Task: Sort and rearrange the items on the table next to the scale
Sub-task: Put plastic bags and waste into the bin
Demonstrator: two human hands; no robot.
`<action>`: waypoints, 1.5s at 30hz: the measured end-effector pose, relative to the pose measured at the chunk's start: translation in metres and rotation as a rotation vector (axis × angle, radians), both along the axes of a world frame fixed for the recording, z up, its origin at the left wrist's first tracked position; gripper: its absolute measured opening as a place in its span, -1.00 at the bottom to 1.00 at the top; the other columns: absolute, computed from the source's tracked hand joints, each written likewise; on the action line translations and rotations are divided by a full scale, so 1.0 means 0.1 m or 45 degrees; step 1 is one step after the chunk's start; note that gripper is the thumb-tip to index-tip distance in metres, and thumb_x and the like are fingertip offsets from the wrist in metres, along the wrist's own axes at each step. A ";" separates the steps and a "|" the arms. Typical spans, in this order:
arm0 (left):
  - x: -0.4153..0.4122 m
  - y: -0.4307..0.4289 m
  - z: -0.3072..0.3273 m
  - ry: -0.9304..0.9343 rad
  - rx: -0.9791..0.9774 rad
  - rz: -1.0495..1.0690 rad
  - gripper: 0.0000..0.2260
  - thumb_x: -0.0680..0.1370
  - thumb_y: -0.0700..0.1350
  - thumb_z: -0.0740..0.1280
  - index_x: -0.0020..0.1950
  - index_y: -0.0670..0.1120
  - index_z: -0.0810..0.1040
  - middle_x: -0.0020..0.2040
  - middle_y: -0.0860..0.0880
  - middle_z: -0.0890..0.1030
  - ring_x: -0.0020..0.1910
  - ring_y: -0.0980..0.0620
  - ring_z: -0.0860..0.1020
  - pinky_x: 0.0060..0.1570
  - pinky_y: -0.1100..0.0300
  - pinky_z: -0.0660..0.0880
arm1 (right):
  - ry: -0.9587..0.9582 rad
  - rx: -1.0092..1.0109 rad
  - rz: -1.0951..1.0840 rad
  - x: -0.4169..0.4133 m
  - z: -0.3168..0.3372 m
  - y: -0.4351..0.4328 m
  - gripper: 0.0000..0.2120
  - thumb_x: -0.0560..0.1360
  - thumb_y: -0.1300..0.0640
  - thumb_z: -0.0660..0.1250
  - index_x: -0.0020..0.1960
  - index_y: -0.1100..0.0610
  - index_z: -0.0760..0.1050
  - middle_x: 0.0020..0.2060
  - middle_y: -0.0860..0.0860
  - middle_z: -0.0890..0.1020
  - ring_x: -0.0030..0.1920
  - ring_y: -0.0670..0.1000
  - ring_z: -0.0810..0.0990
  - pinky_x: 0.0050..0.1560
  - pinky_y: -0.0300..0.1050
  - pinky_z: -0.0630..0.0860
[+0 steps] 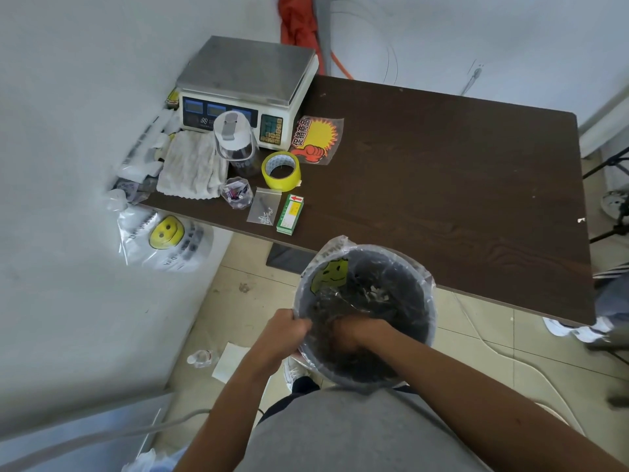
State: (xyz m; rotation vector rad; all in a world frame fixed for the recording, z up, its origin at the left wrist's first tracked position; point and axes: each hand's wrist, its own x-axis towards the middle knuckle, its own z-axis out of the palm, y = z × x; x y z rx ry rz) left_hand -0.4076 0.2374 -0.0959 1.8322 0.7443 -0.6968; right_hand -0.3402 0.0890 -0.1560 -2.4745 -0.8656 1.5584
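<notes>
Bare forearms (no sleeves showing), grey shirt, dark trousers, white shoe.

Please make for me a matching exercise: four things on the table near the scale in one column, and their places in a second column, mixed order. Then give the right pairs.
Things:
1. tape roll
2. cloth
3. green box
4. promotional sticker

Places:
A. nearest the table's front edge, right of the small zip bag
B. left of the lidded jar, below the scale
C. directly right of the scale's keypad
D. between the jar and the green box

Pairs: 1-D, 2-B, 3-A, 4-C
</notes>
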 end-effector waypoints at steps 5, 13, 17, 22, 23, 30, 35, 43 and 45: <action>-0.05 0.07 -0.07 0.013 0.027 0.010 -0.80 0.61 -0.11 0.29 0.10 -0.20 0.61 -0.06 -0.15 0.67 -0.08 -0.08 0.68 -0.23 0.22 0.65 | -0.044 0.102 -0.035 0.02 0.20 -0.06 -0.67 0.56 -0.02 0.24 0.25 0.09 0.54 0.09 0.09 0.63 0.02 0.09 0.56 0.11 0.00 0.49; -0.06 0.20 -0.04 0.086 0.045 0.116 -0.86 0.61 -0.19 0.25 0.08 -0.14 0.59 -0.02 -0.10 0.68 -0.10 -0.05 0.68 -0.32 0.24 0.61 | -0.598 0.562 -0.467 0.13 0.56 -0.19 -0.69 0.61 -0.01 0.20 0.32 0.02 0.33 -0.08 -0.05 0.59 -0.14 0.05 0.63 -0.09 0.08 0.61; -0.06 0.24 -0.04 0.100 0.042 0.132 -0.83 0.62 -0.15 0.27 0.13 -0.16 0.59 0.02 -0.11 0.67 -0.04 -0.07 0.67 -0.28 0.23 0.64 | -0.533 0.423 -0.421 0.19 0.51 -0.17 -0.55 0.62 -0.03 0.17 0.47 0.08 0.29 0.21 0.04 0.59 0.06 0.13 0.63 0.09 0.13 0.60; -0.03 0.24 -0.03 0.082 0.032 0.116 -0.83 0.58 -0.17 0.26 0.03 -0.15 0.64 -0.04 -0.12 0.72 -0.10 -0.06 0.71 -0.10 0.08 0.70 | -0.591 0.393 -0.315 0.06 0.39 -0.10 -0.70 0.62 -0.02 0.13 0.04 0.14 0.55 0.01 0.08 0.61 -0.01 0.13 0.62 0.03 0.06 0.56; -0.03 0.24 -0.03 0.076 0.035 0.115 -0.83 0.57 -0.18 0.26 0.01 -0.15 0.65 -0.06 -0.13 0.72 -0.11 -0.05 0.72 -0.07 0.05 0.70 | -0.586 0.414 -0.292 0.02 0.37 -0.08 -0.70 0.62 -0.02 0.13 0.00 0.15 0.55 -0.02 0.08 0.60 -0.03 0.13 0.61 0.03 0.07 0.56; 0.00 0.23 -0.01 0.046 0.009 0.100 -0.82 0.54 -0.20 0.28 0.00 -0.19 0.67 -0.15 -0.11 0.75 -0.17 -0.05 0.74 -0.09 0.00 0.70 | -0.373 0.387 -0.078 -0.06 0.26 0.07 -0.73 0.59 0.08 0.16 0.12 0.15 0.57 0.05 0.11 0.61 0.02 0.14 0.57 0.05 0.04 0.54; 0.03 0.25 -0.02 0.023 0.028 0.085 -0.81 0.53 -0.14 0.28 0.00 -0.17 0.66 -0.13 -0.12 0.73 -0.12 -0.08 0.73 -0.04 -0.04 0.69 | -0.181 0.230 -0.034 0.03 0.23 0.18 -0.77 0.60 0.16 0.18 0.17 0.14 0.55 0.01 0.08 0.61 -0.05 0.09 0.55 0.02 -0.04 0.50; 0.00 0.22 0.02 -0.024 0.050 0.068 -0.82 0.54 -0.19 0.27 -0.08 -0.26 0.63 -0.10 -0.27 0.69 -0.15 -0.11 0.72 0.01 -0.07 0.67 | -0.035 0.038 0.070 0.02 0.19 0.23 -0.57 0.67 0.08 0.13 0.49 0.19 0.30 0.41 0.16 0.43 0.36 0.17 0.43 0.38 0.05 0.32; -0.02 0.24 0.00 -0.021 0.044 0.057 -0.80 0.53 -0.18 0.27 -0.06 -0.27 0.64 -0.09 -0.28 0.69 -0.11 -0.17 0.72 0.03 -0.11 0.66 | 0.013 0.036 0.048 0.02 0.18 0.23 -0.59 0.66 0.07 0.15 0.47 0.18 0.35 0.38 0.16 0.47 0.33 0.16 0.46 0.35 0.05 0.35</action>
